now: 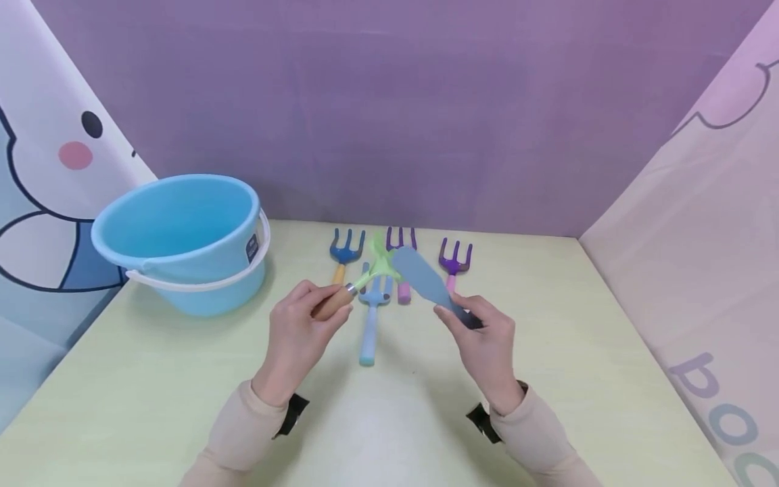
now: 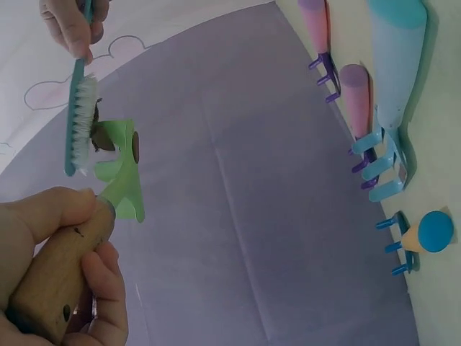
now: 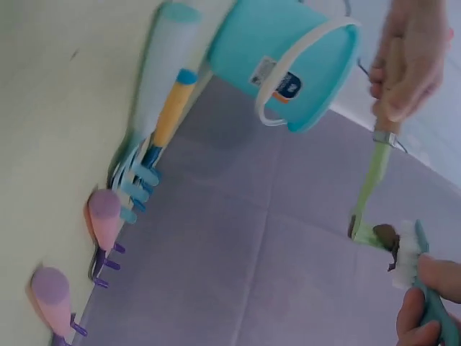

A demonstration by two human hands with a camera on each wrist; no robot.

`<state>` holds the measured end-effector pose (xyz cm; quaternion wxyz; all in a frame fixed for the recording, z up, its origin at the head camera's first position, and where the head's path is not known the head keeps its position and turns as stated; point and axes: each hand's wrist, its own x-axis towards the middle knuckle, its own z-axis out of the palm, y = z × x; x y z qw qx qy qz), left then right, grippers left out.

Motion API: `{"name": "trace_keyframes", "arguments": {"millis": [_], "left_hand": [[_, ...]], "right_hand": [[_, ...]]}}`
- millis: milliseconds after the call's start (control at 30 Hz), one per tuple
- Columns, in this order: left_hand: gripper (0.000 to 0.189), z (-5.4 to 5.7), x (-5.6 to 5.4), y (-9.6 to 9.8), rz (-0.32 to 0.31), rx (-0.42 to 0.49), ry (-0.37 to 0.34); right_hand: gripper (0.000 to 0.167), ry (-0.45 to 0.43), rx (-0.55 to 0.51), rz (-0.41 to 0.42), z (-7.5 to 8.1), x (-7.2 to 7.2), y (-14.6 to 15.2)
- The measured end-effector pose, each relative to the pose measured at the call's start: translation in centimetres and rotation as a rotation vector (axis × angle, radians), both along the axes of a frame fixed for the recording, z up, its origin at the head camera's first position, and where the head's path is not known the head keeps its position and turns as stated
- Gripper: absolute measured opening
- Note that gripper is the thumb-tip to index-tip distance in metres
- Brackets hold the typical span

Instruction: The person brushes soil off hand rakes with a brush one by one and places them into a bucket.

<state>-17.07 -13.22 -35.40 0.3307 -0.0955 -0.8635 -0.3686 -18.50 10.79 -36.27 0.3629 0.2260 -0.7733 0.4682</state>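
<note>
Green fork [image 1: 380, 264] against brush [image 1: 426, 279]

The left hand [image 1: 298, 335], fingers clamped on the wooden handle [image 1: 333, 304], slants the fork away rightward above the worktop [image 1: 182, 379]; brown bits touch the bristles [image 2: 84, 119], the brush slanting leftward from the right hand [image 1: 487, 345], fingers likewise clamped.

A light blue bucket [image 1: 207, 262] stands upright at the left of the desk [image 1: 608, 406] (white handle [image 1: 195, 287] lowered against the outer wall). In front of the purple backdrop [image 1: 395, 122] lie a yellow-handled blue fork [image 1: 346, 256], two pink-handled purple forks [image 1: 454, 266] and a light blue fork [image 1: 369, 330].
</note>
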Motion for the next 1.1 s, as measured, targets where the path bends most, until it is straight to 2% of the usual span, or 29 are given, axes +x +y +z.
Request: {"name": "trace_keyframes", "arguments": {"millis": [67, 133, 200, 333, 433, 467, 533, 733, 867, 933, 1100], "left_hand": [[0.029, -0.1, 0.0, -0.1, 0.003, 0.008, -0.019], [0.028, -0.1, 0.0, -0.2, 0.002, 0.017, -0.032], [0.027, -0.1, 0.0, -0.2, 0.001, 0.022, -0.039], [0.026, 0.0, 0.1, -0.3, -0.001, 0.038, -0.06], [0.027, 0.1, 0.2, -0.3, -0.003, 0.051, -0.073], [0.028, 0.1, 0.2, -0.3, -0.001, 0.053, -0.073], [0.028, 0.1, 0.3, -0.3, -0.002, 0.057, -0.066], [0.026, -0.3, 0.5, 0.0, -0.014, 0.066, -0.055], [0.026, -0.6, 0.5, 0.1, -0.011, 0.055, -0.068], [0.026, -0.6, 0.4, 0.2, -0.012, 0.048, -0.077], [0.027, -0.3, 0.1, 0.2, -0.017, 0.042, -0.108]], "right_hand": [[0.026, -0.045, -0.05, 0.018, 0.1, 0.0, 0.1], [0.027, -0.032, -0.047, 0.019, 0.2, 0.1, 0.1], [0.027, 0.02, -0.017, 0.014, 0.3, 0.0, 0.1], [0.018, 0.236, 0.16, -0.076, -0.2, -0.3, 0.0], [0.026, 0.404, 0.339, -0.183, -0.6, -0.6, -0.1], [0.029, 0.43, 0.386, -0.205, -0.7, -0.6, -0.2], [0.033, 0.427, 0.45, -0.211, -0.9, -0.5, -0.3], [0.034, 0.289, 0.524, -0.133, -1.2, -0.1, -0.5], [0.023, 0.167, 0.488, -0.076, -1.0, 0.0, -0.3], [0.021, 0.057, 0.423, -0.037, -0.7, 0.1, -0.2], [0.017, -0.303, 0.215, 0.045, 0.0, 0.2, 0.0]]}}
